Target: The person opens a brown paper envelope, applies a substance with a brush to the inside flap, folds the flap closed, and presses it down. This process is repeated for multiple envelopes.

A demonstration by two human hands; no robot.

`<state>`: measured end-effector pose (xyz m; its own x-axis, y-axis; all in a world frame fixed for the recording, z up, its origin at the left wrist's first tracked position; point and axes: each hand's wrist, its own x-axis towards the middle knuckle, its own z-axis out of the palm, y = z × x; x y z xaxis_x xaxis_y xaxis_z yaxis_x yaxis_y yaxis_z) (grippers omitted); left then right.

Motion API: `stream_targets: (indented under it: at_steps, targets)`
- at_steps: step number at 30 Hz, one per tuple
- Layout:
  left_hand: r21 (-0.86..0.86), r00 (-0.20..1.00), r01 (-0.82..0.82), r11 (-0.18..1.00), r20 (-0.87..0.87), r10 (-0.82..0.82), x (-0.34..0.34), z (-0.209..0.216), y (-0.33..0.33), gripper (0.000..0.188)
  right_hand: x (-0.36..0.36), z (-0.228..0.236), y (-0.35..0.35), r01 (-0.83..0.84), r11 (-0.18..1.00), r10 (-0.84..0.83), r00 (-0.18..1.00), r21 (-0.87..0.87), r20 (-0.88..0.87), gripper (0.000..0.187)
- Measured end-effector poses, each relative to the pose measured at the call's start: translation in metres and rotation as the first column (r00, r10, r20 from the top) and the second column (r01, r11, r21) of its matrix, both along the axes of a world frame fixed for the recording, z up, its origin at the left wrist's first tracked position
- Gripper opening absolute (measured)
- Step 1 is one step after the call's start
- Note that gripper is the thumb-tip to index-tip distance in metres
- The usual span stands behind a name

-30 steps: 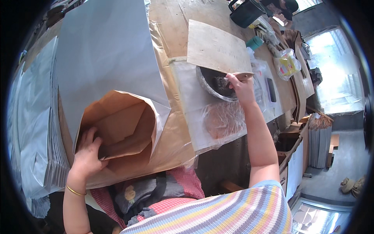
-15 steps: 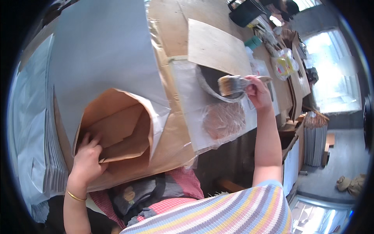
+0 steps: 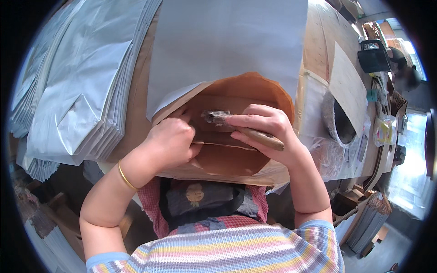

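A large paper bag, pale grey outside and brown inside, lies flat with its mouth spread wide toward me. My left hand is closed on the left part of the mouth's lower edge, its fingertips partly hidden inside. Between the fingers and thumb of my right hand is a paintbrush with a wooden handle. Its bristle end is inside the bag's mouth, pointing left toward my left hand. Whether the bristles touch the brown paper I cannot tell.
Stacked grey paper bags lie to the left. On the right stands a round bucket, partly covered by a thin board, beside crumpled clear plastic. A dark jug is farther back. The table's near edge runs before my lap.
My right hand has brought the brush from over the bucket leftward into the bag's mouth. My left hand has moved from deeper inside to the mouth's edge. The view has turned left.
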<state>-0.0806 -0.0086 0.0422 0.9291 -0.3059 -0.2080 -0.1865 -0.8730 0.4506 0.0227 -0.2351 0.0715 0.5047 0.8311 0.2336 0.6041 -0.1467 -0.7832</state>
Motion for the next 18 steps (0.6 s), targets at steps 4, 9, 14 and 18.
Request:
stream_targets:
  at_steps: [4, 9, 14, 18]
  targets:
    - [-0.093, 0.994, -0.072, 0.993, 0.070, 0.079, -0.003, -0.002, -0.001, 0.024, 0.007, -0.001, 0.012, -0.028, 0.996, 0.029, 1.000, -0.080, 0.008, 0.021]
    - [-0.142, 0.952, -0.272, 0.952, -0.187, 0.244, 0.009, 0.005, 0.003, 0.013, 0.008, 0.012, -0.030, 0.398, 0.913, -0.403, 0.913, -0.086, -0.057, 0.011]
    - [-0.105, 0.908, -0.418, 0.902, -0.020, 0.418, 0.016, -0.028, -0.011, 0.008, -0.035, 0.007, -0.022, 0.600, 0.800, -0.587, 0.775, -0.019, -0.233, 0.007]
    - [-0.047, 0.929, -0.362, 0.931, 0.068, 0.365, 0.024, -0.035, -0.008, 0.008, -0.041, -0.013, 0.001, 0.635, 0.766, -0.601, 0.651, -0.101, -0.464, 0.007]
